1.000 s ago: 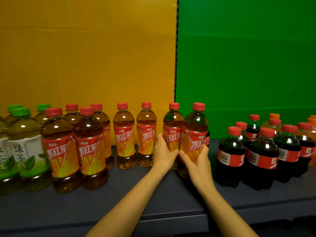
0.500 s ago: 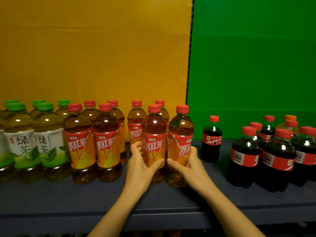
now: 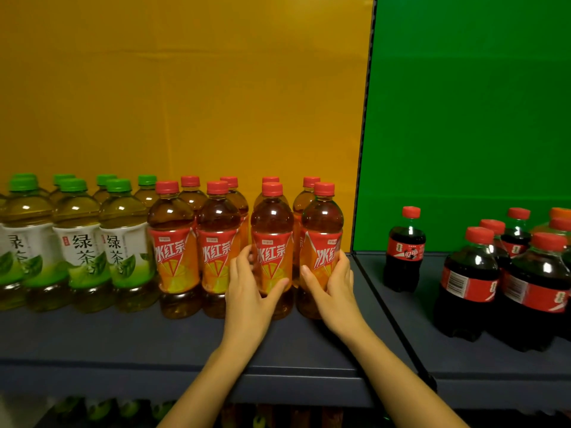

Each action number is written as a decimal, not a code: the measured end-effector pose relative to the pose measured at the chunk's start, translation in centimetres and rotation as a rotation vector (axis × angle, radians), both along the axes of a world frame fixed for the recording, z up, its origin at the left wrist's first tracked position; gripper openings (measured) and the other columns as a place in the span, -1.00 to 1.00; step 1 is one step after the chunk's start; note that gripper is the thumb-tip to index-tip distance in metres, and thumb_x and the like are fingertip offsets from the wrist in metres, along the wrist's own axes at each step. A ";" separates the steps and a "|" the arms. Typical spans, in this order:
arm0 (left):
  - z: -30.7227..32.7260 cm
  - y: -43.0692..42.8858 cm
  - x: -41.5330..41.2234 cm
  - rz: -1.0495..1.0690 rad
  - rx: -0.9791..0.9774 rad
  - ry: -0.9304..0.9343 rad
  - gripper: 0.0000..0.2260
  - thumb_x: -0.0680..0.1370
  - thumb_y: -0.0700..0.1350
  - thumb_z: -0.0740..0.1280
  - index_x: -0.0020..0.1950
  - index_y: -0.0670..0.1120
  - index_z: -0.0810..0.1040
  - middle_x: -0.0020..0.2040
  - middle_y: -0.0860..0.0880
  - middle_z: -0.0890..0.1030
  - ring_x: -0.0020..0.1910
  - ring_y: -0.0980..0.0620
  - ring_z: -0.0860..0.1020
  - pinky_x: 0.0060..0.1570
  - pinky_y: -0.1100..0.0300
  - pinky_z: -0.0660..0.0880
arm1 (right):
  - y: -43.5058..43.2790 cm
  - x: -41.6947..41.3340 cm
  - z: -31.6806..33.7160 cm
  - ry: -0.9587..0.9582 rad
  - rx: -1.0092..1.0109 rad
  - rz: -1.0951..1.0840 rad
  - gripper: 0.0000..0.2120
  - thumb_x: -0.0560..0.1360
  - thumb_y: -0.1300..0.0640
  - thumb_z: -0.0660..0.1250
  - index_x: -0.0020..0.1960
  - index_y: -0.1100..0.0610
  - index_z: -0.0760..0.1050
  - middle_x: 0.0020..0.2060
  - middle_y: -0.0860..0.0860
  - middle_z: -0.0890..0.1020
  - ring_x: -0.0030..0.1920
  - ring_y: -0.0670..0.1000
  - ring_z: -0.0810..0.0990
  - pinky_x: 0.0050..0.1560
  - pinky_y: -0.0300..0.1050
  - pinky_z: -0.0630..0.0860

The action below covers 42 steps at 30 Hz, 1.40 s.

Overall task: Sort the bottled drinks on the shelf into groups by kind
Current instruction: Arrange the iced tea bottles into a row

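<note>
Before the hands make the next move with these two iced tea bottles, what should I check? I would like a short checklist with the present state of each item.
1. Left hand has its grip round the third front iced tea bottle: ok.
2. Right hand has its grip round the rightmost iced tea bottle: ok.
3. Both held bottles upright: ok.
4. Held bottles resting fully on the shelf: cannot tell.
5. Green tea bottles grouped at the far left: ok.
6. Small cola bottle joined to the cola group: not ok, it stands apart.
</note>
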<state>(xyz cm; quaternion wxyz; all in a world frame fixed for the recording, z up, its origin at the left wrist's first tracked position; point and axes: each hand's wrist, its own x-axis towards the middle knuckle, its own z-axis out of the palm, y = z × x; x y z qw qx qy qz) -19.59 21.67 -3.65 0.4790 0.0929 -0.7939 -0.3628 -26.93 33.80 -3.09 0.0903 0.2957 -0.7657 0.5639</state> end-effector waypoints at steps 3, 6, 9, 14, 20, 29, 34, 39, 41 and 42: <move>0.1 0.1 -0.1 0.017 -0.014 0.010 -0.33 0.37 -0.06 0.48 0.39 -0.11 0.24 0.20 0.10 0.30 0.20 0.09 0.42 0.09 0.27 0.41 | -0.5 -0.2 -0.2 0.066 0.049 -0.049 -0.26 0.47 -0.16 0.26 0.47 0.10 -0.01 0.35 0.02 0.27 0.35 -0.04 0.19 0.39 -0.06 0.18; 0.1 0.1 -0.1 0.056 -0.033 -0.003 -0.31 0.38 -0.04 0.47 0.42 -0.13 0.22 0.26 0.01 0.35 0.26 0.02 0.42 0.19 0.11 0.47 | -0.9 -0.4 -0.3 0.100 0.070 -0.071 -0.24 0.47 -0.20 0.22 0.49 0.09 -0.04 0.41 0.02 0.22 0.40 -0.02 0.15 0.42 -0.04 0.13; 0.2 0.3 0.5 0.083 -0.078 -0.040 -0.28 0.41 0.00 0.44 0.46 -0.14 0.18 0.31 -0.06 0.37 0.31 0.01 0.40 0.23 0.05 0.46 | -0.8 -0.3 -0.5 0.080 0.040 -0.016 -0.22 0.47 -0.21 0.21 0.51 0.04 -0.10 0.44 0.01 0.19 0.44 -0.01 0.12 0.46 0.07 0.13; 0.2 -0.3 3.3 0.206 -0.236 0.057 -0.55 0.44 -0.02 0.42 0.27 -0.11 0.42 0.21 -0.02 0.45 0.19 0.12 0.42 0.15 0.15 0.48 | -0.5 -0.6 -0.8 0.045 0.003 0.080 -0.13 0.41 -0.25 0.23 0.51 -0.04 -0.20 0.48 -0.06 0.12 0.47 -0.04 0.06 0.47 0.05 0.11; 1.1 -4.9 6.7 0.406 -0.152 0.177 -0.32 0.36 0.13 0.45 0.29 -0.23 0.31 0.20 -0.17 0.39 0.23 -0.04 0.34 0.21 0.22 0.26 | -0.6 -1.4 -0.5 -0.074 -0.110 0.131 0.06 0.10 -0.42 0.43 0.46 -0.15 0.04 0.36 -0.06 0.34 0.36 -0.03 0.36 0.33 0.14 0.38; 1.4 -10.5 5.7 0.022 0.288 -0.095 -0.01 0.09 0.11 0.56 0.41 0.01 0.16 0.26 0.01 0.42 0.22 0.02 0.44 0.20 0.03 0.42 | -1.7 -2.0 1.7 -0.162 -0.263 0.214 -0.05 0.11 0.00 0.54 0.41 -0.03 0.17 0.22 -0.04 0.49 0.19 -0.06 0.52 0.01 -0.22 0.52; 1.4 -10.7 5.1 -0.090 0.321 -0.063 -0.08 0.21 -0.09 0.58 0.43 -0.02 0.12 0.19 0.06 0.40 0.15 0.07 0.43 0.08 0.14 0.38 | -2.1 -1.8 1.7 -0.160 -0.247 0.191 -0.10 0.12 0.03 0.53 0.38 0.01 0.20 0.18 -0.02 0.52 0.13 -0.09 0.54 -0.06 -0.25 0.50; 1.3 -10.6 4.6 -0.139 0.305 -0.070 -0.11 0.24 -0.07 0.56 0.42 -0.01 0.10 0.22 0.04 0.39 0.16 0.05 0.42 0.12 0.11 0.40 | -2.4 -1.5 1.6 -0.161 -0.224 0.167 -0.10 0.16 0.02 0.51 0.40 0.00 0.15 0.18 -0.08 0.49 0.14 -0.13 0.51 -0.04 -0.28 0.48; 1.1 -10.8 4.5 -0.150 0.304 -0.072 -0.10 0.24 -0.05 0.56 0.42 -0.01 0.09 0.26 0.01 0.39 0.19 0.03 0.42 0.15 0.08 0.40 | -2.5 -1.4 1.6 -0.161 -0.225 0.166 -0.11 0.18 0.03 0.50 0.40 -0.01 0.14 0.17 -0.09 0.48 0.15 -0.13 0.51 -0.04 -0.27 0.49; 1.0 -10.9 4.4 -0.151 0.305 -0.074 -0.10 0.23 -0.05 0.56 0.42 -0.01 0.09 0.27 0.00 0.39 0.20 0.02 0.42 0.16 0.07 0.41 | -2.5 -1.4 1.6 -0.157 -0.225 0.163 -0.11 0.18 0.03 0.50 0.40 -0.01 0.14 0.17 -0.09 0.48 0.15 -0.13 0.51 -0.03 -0.27 0.49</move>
